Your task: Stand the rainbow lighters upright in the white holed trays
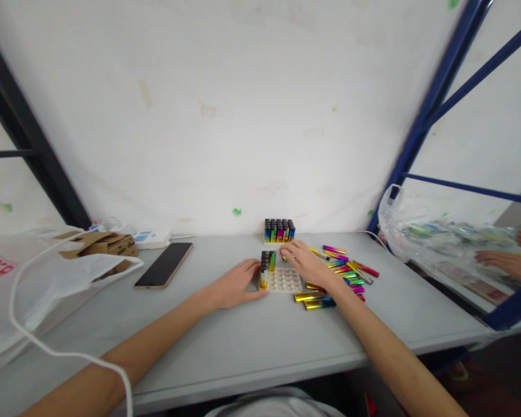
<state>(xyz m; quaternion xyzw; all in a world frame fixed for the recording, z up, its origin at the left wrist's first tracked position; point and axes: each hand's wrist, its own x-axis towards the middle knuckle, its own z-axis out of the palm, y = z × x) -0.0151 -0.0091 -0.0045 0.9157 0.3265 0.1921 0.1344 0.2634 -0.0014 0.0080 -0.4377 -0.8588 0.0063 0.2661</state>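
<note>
While the left hand (235,284) lies along the left end of the tray (285,281), thumb by the near corner and fingers by the far one, the right hand (304,262) hangs over the tray's far right part. The left thumb and fingers stand apart, bracketing that end. The right fingers are bent downward; whether they pinch anything cannot be told, as the bit of yellow by the tips is too small to read. The tray lies flat on the table (226,347) before the person, with upright lighters (264,272) along its left edge, a green lighter (272,262) just beside them, and pale cells showing to the right. Loose lighters (309,296) lie heaped right of the tray, some partly hidden by the right forearm, and a packed block (279,230) of lighters stands behind, near the wall (260,116).

The left hand probably does best bracing the tray lightly, clear of the cells, since the tray looks light enough to slide. A lighter should seat most easily when gripped near its dark top, held plumb over one cell and pressed straight down, with fingertips kept off its standing neighbours
</note>
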